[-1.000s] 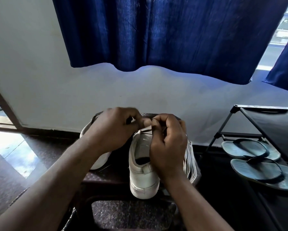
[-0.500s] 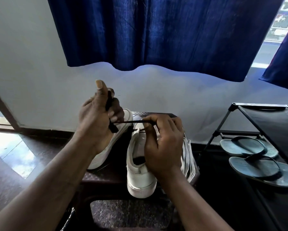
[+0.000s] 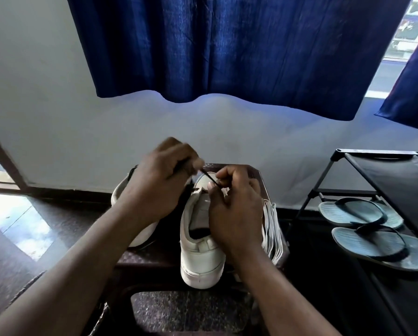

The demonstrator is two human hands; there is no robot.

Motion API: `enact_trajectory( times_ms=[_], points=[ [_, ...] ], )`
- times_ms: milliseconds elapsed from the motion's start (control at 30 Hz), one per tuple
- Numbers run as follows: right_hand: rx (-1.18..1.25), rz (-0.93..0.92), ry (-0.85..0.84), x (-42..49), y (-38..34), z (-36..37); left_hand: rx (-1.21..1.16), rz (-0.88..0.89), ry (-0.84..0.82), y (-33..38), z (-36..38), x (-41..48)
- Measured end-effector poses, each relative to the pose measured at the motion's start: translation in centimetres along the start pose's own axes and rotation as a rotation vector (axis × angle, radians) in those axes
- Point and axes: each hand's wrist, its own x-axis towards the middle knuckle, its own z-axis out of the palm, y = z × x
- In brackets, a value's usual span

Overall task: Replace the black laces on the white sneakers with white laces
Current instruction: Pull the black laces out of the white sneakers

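Two white sneakers stand on a dark stool (image 3: pixel 260 174), heels toward me. Over the nearer sneaker (image 3: pixel 200 253) my right hand (image 3: pixel 234 214) pinches a thin black lace (image 3: pixel 209 177) at the tongue. My left hand (image 3: pixel 158 187) grips the other stretch of that black lace, just left of the tongue. It covers much of the second sneaker (image 3: pixel 123 192) behind it. A bundle of white laces (image 3: pixel 273 229) lies on the stool, right of the near sneaker. The eyelets are hidden by my hands.
A black shoe rack (image 3: pixel 382 170) stands at the right, with a pair of grey flip-flops (image 3: pixel 372 229) on its lower shelf. A white wall and a blue curtain (image 3: pixel 227 44) are behind the stool. Dark floor lies to the left, with a bright doorway patch (image 3: pixel 16 221).
My left hand, raised high with the black lace half a second ago, has come back down close to the sneaker's tongue. My right hand stayed on the near sneaker.
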Motion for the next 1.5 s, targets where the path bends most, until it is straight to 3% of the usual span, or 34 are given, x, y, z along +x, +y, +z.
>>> enact_trajectory(
  times_ms=[100, 167, 233, 300, 367, 467, 567, 633, 733, 900, 967, 1033, 1100, 1200, 1333, 1500],
  points=[
    [-0.037, -0.005, -0.019, 0.0, -0.3, 0.1, -0.798, -0.174, 0.115, 2.4, -0.9, 0.6],
    [-0.025, 0.019, -0.008, -0.1, -0.5, 0.1, -1.033, -0.251, 0.121, 3.2, -2.0, 0.7],
    [0.010, 0.009, 0.050, -0.2, -0.5, 0.1, -0.875, -0.276, 0.130, 2.6, -2.4, 0.6],
    [0.073, 0.004, 0.103, -0.3, -0.5, -0.1, -0.293, -0.221, 0.082, 1.3, -2.2, 0.4],
    [0.102, -0.023, 0.125, -0.5, -0.4, -0.2, 0.126, -0.170, -0.107, 0.4, -1.9, 0.0],
    [0.102, -0.053, 0.162, -0.5, -0.1, 0.1, 0.265, -0.138, -0.255, 0.1, -1.7, -0.3],
    [0.104, -0.056, 0.135, -0.4, 0.1, 0.3, 0.155, -0.090, -0.125, -0.1, -1.5, 0.0],
    [0.064, -0.083, 0.082, -0.4, -0.1, 0.3, -0.188, -0.107, -0.001, 0.9, -1.4, 0.2],
    [-0.017, -0.134, 0.039, -0.4, -0.5, 0.3, -0.710, -0.213, -0.007, 2.6, -1.1, 0.0],
    [-0.026, -0.008, 0.004, -0.2, -0.4, 0.7, -1.039, -0.195, 0.087, 4.4, -2.1, 0.2],
    [0.002, -0.002, 0.019, -0.3, -0.5, 0.6, -0.982, -0.187, 0.162, 3.9, -2.5, 0.5],
    [0.076, 0.007, 0.055, -0.4, -0.4, 0.4, -0.564, -0.199, 0.171, 2.8, -2.2, 0.5],
    [0.148, -0.008, 0.100, -0.6, -0.2, 0.1, -0.020, -0.194, 0.029, 1.3, -1.6, 0.2],
    [0.159, -0.064, 0.164, -0.7, 0.1, 0.2, 0.289, -0.168, -0.249, 0.6, -1.3, -0.5],
    [0.145, -0.011, 0.100, -0.5, 0.3, 0.4, 0.218, -0.051, -0.160, -0.1, -1.2, -0.2],
    [0.037, -0.050, -0.021, -0.2, 0.0, 0.2, -0.445, -0.220, -0.102, 2.2, -0.3, -0.2]
  ],
)
